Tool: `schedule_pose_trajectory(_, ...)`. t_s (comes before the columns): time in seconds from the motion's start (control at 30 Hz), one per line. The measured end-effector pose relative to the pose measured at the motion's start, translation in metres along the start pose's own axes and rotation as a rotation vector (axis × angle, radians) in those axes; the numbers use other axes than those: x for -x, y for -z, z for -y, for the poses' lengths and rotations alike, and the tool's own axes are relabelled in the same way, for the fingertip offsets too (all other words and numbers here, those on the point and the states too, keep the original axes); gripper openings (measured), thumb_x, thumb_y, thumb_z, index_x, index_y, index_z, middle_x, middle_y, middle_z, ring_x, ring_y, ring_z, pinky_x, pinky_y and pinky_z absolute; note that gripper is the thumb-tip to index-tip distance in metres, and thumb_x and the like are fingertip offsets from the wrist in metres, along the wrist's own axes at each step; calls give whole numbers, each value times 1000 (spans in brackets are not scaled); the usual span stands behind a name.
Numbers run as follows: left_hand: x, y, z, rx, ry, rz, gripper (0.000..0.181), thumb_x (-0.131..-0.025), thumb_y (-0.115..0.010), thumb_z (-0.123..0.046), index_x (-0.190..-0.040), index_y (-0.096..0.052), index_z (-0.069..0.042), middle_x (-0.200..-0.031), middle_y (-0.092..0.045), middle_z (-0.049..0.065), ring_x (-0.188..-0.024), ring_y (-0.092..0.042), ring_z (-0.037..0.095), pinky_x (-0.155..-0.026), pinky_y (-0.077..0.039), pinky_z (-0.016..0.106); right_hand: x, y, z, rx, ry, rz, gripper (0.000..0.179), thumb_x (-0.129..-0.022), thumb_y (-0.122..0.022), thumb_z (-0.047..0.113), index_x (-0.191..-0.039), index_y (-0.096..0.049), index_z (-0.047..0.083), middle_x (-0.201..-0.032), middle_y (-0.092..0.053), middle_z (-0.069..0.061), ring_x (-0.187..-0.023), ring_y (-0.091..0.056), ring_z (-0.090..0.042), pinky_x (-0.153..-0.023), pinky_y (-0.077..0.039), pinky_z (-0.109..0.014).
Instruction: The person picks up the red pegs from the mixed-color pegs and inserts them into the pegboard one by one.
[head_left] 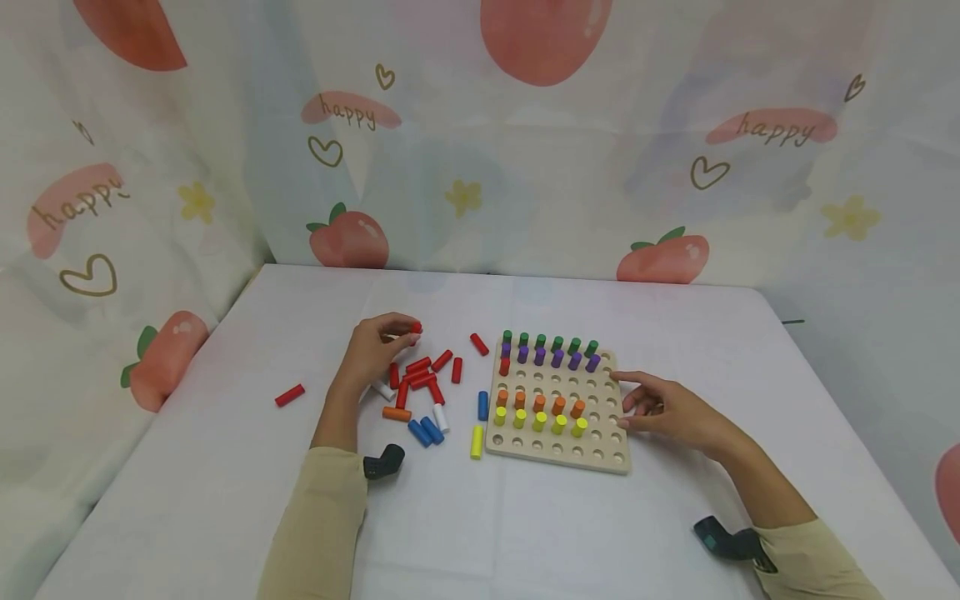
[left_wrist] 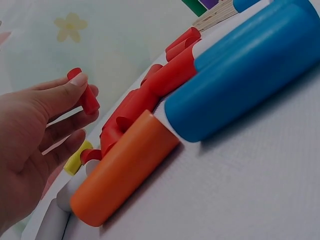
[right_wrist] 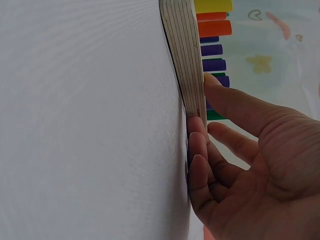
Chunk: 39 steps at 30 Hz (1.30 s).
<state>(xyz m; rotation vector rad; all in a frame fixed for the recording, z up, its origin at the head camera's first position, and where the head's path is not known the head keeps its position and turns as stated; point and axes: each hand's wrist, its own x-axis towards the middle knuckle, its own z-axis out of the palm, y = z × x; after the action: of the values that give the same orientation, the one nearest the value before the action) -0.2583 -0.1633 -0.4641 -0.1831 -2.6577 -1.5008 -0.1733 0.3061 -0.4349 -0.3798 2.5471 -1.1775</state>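
Between thumb and fingertips, my left hand (head_left: 371,346) pinches a red peg (left_wrist: 90,101), raised above a scatter of loose pegs. My right hand (head_left: 675,412) holds the right edge of the wooden pegboard (head_left: 547,458); in the right wrist view the thumb lies on its top edge and curled fingers rest against its side. Rows of green pegs (head_left: 557,342), purple pegs (head_left: 557,358), orange pegs (head_left: 539,403) and yellow pegs (head_left: 539,422) stand in the board. One upright red peg (head_left: 505,367) is at the left of the third row.
Left of the board lie several loose red pegs (head_left: 418,365), blue pegs (head_left: 420,433), white pegs (head_left: 440,418), an orange peg (left_wrist: 122,172) and a yellow peg (head_left: 477,442). Another red peg (head_left: 289,395) lies apart at far left. A patterned curtain (head_left: 525,192) hangs behind the white table (head_left: 637,533).
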Motion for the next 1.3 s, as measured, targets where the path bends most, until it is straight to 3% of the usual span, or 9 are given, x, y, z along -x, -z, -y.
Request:
schedule_pose_trajectory(0.27,1,-1,-4,21,-7,0,25,-98,-75,-21,-123,-74,-20,-113,-73,-1,-108,-63,21,-97,-52,40,0,0,0,3,0,-1,73,-89,-83,16,-152,-48,4,-104,-63,-9,-90,-55,-24,-72,-48,-25)
schedule_pose_trajectory(0.8,-2,-10,-12,50,-99,26,24,-98,-75,-20,-122,-74,-17,-110,-74,-2,-107,-65,18,-96,-53,40,0,1,-2,10,2,-3,73,-89,-83,17,-152,-48,4,-104,-63,-8,-90,-55,-24,-73,-48,-25)
schedule_pose_trajectory(1.13,-1,-17,-20,48,-94,26,25,-97,-76,-20,-122,-74,-19,-108,-74,-4,-100,-66,19,-90,-57,38,1,0,0,14,9,-5,73,-89,-83,17,-151,-48,4,-104,-63,-8,-89,-55,-24,-73,-48,-25)
schedule_pose_trajectory(1.3,1,-22,-23,41,-120,49,26,-97,-77,-20,-122,-74,-18,-109,-74,-3,-100,-67,18,-91,-56,38,1,1,0,14,9,-2,73,-89,-83,17,-151,-49,4,-103,-63,-8,-89,-55,-24,-73,-48,-25)
